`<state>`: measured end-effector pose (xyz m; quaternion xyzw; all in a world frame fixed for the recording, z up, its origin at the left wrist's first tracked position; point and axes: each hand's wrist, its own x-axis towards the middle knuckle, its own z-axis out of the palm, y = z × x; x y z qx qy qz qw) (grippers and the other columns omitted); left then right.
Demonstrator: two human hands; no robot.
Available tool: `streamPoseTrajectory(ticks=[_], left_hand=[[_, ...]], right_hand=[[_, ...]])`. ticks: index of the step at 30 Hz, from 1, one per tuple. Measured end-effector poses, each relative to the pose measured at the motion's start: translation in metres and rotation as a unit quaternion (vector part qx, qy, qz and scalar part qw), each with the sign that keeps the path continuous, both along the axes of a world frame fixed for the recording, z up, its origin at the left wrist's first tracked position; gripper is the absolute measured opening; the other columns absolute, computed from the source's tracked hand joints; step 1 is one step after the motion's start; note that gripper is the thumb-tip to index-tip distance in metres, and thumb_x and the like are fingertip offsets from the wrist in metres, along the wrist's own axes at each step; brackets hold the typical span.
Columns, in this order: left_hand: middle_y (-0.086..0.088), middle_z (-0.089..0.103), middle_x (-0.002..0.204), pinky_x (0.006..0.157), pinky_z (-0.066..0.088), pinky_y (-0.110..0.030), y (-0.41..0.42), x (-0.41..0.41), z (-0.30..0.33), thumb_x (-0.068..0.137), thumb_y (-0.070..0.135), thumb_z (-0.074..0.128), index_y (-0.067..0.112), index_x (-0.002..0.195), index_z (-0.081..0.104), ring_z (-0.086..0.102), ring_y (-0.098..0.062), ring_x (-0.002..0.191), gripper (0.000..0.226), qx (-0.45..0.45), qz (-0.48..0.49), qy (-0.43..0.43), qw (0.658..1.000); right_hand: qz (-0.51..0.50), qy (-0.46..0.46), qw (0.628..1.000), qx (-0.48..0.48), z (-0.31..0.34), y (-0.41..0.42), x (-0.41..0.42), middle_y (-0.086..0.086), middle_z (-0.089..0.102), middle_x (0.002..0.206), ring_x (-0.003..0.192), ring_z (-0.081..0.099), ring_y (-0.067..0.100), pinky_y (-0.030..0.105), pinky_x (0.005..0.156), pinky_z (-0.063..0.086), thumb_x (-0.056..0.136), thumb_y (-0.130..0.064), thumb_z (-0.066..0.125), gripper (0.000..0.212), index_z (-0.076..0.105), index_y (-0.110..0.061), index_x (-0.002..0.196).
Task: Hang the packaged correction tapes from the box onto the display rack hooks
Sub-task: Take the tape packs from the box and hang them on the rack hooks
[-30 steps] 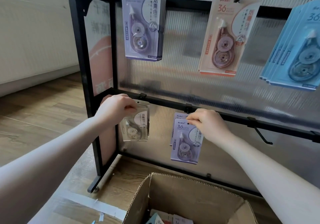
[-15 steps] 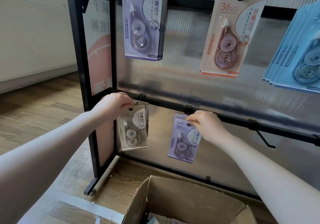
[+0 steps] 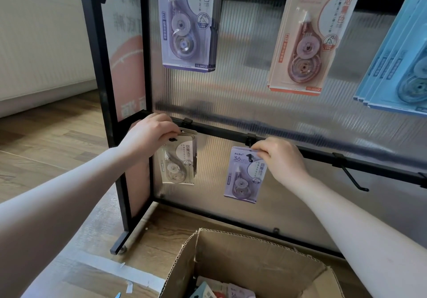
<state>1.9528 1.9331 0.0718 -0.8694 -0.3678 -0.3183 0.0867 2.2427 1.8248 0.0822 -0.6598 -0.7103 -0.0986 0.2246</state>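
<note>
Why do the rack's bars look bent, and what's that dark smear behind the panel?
Head view: the wide-angle lens bows the rack frame and lower bar; the ribbed translucent panel blurs whatever lies behind into a dark streak; daylight is soft, with print on the purple pack still readable.

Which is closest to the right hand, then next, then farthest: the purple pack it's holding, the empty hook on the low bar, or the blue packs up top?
From the right hand:
1. Purple pack, pinched in its fingers, just left.
2. Empty hook, to the right on the lower bar.
3. Blue packs, top right, farthest.
</note>
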Motion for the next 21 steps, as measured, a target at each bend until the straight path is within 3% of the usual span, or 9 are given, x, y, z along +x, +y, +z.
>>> streamPoseTrajectory(ticks=[5, 12, 14, 17, 21], left_hand=[[-0.007, 0.066, 0.113, 0.085, 0.045, -0.038, -0.012, 0.002, -0.001, 0.094, 0.008, 0.050, 0.013, 0.118, 0.064, 0.058, -0.028, 0.107, 0.029, -0.026, 0.017, 0.017, 0.999], [-0.007, 0.060, 0.126, 0.094, 0.041, -0.036, -0.025, 0.003, 0.000, 0.097, 0.010, 0.042, 0.013, 0.129, 0.055, 0.053, -0.026, 0.118, 0.034, -0.064, 0.046, 0.041, 0.996], [-0.010, 0.059, 0.126, 0.097, 0.040, -0.039, -0.034, 0.004, -0.001, 0.098, 0.021, 0.039, 0.008, 0.126, 0.057, 0.053, -0.029, 0.119, 0.035, -0.044, 0.042, 0.028, 0.998], [-0.010, 0.054, 0.133, 0.104, 0.035, -0.042, -0.052, 0.006, -0.005, 0.090, 0.048, 0.026, 0.009, 0.130, 0.053, 0.045, -0.029, 0.128, 0.062, -0.042, 0.043, 0.027, 0.998], [-0.007, 0.043, 0.143, 0.112, 0.025, -0.040, -0.078, 0.017, -0.020, 0.087, 0.057, 0.023, 0.014, 0.139, 0.043, 0.031, -0.023, 0.137, 0.071, -0.048, 0.056, 0.010, 0.997]], right_hand=[[-0.020, -0.011, 1.000, 0.013, -0.008, -0.006, 0.008, 0.004, 0.061, 0.103, 0.098, 0.053, 0.024, 0.031, 0.074, 0.038, 0.091, -0.014, 0.054, 0.023, 0.066, -0.014, 0.111], [-0.060, -0.036, 0.997, -0.024, -0.012, -0.027, 0.021, 0.006, 0.053, 0.128, 0.119, 0.045, 0.026, 0.035, 0.097, 0.036, 0.093, -0.017, 0.052, 0.039, 0.051, -0.010, 0.131], [-0.076, -0.025, 0.996, -0.034, -0.015, -0.036, 0.024, 0.005, 0.049, 0.132, 0.121, 0.043, 0.025, 0.035, 0.098, 0.035, 0.095, -0.021, 0.049, 0.041, 0.046, -0.012, 0.135], [-0.087, -0.004, 0.995, -0.048, -0.021, -0.051, 0.027, 0.004, 0.044, 0.138, 0.126, 0.039, 0.024, 0.034, 0.099, 0.034, 0.097, -0.028, 0.045, 0.044, 0.042, -0.013, 0.138], [-0.102, 0.013, 0.992, -0.077, -0.036, -0.070, 0.030, 0.002, 0.036, 0.145, 0.133, 0.033, 0.021, 0.035, 0.105, 0.030, 0.098, -0.034, 0.040, 0.049, 0.033, -0.015, 0.143]])
